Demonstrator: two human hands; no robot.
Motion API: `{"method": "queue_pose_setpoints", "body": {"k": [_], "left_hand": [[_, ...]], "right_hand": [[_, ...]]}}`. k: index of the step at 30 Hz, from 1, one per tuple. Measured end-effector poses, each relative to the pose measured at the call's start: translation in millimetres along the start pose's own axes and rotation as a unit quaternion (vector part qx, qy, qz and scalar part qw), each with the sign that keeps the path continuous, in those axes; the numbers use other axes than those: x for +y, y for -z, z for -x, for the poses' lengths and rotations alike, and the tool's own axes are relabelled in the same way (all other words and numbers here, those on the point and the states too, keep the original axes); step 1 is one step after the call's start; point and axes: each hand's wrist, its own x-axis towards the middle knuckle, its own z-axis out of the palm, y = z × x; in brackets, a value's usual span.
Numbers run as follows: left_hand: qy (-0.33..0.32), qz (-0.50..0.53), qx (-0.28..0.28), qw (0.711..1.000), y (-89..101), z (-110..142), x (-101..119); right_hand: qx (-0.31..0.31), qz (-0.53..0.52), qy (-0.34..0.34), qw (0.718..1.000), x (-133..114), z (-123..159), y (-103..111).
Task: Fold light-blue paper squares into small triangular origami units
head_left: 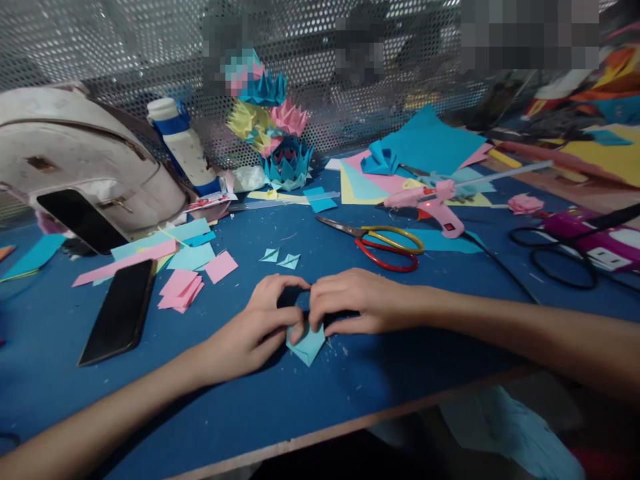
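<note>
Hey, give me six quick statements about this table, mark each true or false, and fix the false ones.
1. The left hand and right hand both touch the light blue paper. True.
2. The glue gun is green. False: it is pink.
3. The scissors have one yellow handle and one red. True.
4. Only one phone is here. False: one phone lies on the table, another phone leans on the backpack.
5. The bottle stands between the backpack and the paper flowers. True.
6. The pink squares lie right of the scissors. False: they lie left.
</note>
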Motion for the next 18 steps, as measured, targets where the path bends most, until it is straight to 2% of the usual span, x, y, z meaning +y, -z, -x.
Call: {"method": "queue_pose_setpoints", "body": {"k": [4,8,10,12,15,18], "left_hand": [[-0.01,-0.022,0.019,1.0,-1.9,3.2,-7.5],[-0.048,-0.061,0.07,0.995,-5.7,18.2,-4.0],[-0.127,-0.176,0.101,0.971,-10.2,28.2,5.9],[-0.168,-0.281,0.104,0.939,-16.2,36.3,18.4],[-0.16,-0.33,0.105,0.924,-25.7,41.2,31.7],[-0.154,-0.334,0.104,0.924,-32.2,39.9,32.6]], "right_hand": [[0.004,0.004,0.027,1.0,7.6,-0.3,-3.2],[0.026,-0.013,0.022,0.999,8.3,0.1,-4.9],[0.039,-0.021,0.013,0.999,6.9,0.8,-4.9],[0.05,-0.025,0.004,0.998,5.4,1.6,-4.3],[0.05,-0.029,-0.011,0.998,4.6,2.2,-2.3],[0.029,-0.034,-0.021,0.999,6.1,2.2,0.6]]}}
